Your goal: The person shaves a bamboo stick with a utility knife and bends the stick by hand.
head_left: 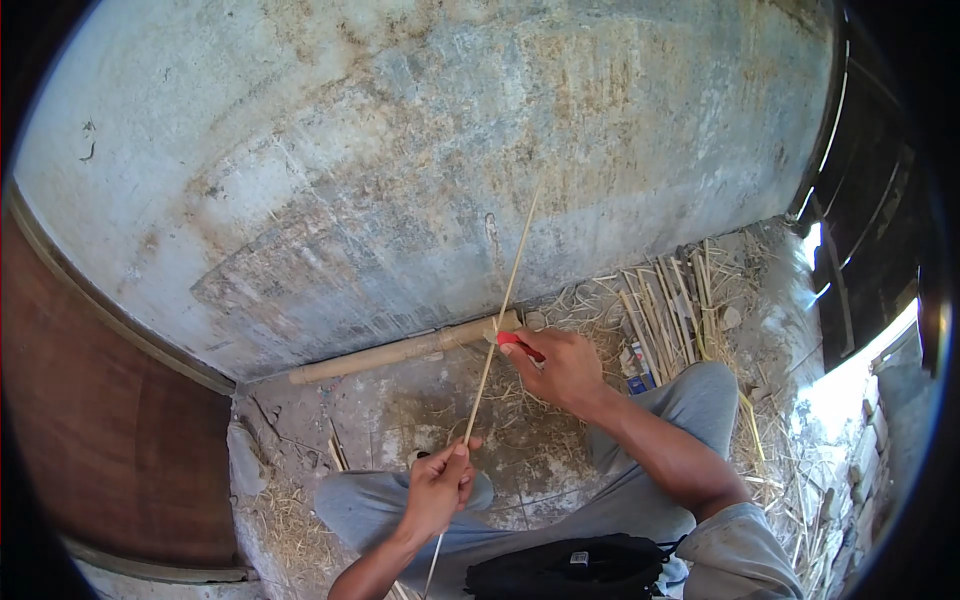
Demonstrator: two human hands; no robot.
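Left hand point(437, 487) clamped on thin strip point(482, 393), which slants from the near left up past the right hand, far end in front of the wall point(420, 150). Right hand point(565, 370) closed on red-handled tool point(508, 340) against strip; blade too small to tell. Risks: tool biting too deep could snap the strip; a slip toward left fingers could cut them; long unsupported far end could whip or twist.

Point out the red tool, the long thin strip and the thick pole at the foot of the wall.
Red tool point(507, 339): head view, its exposed red part.
Long thin strip point(482, 390): head view, middle stretch.
Thick pole point(400, 352): head view, midway along.
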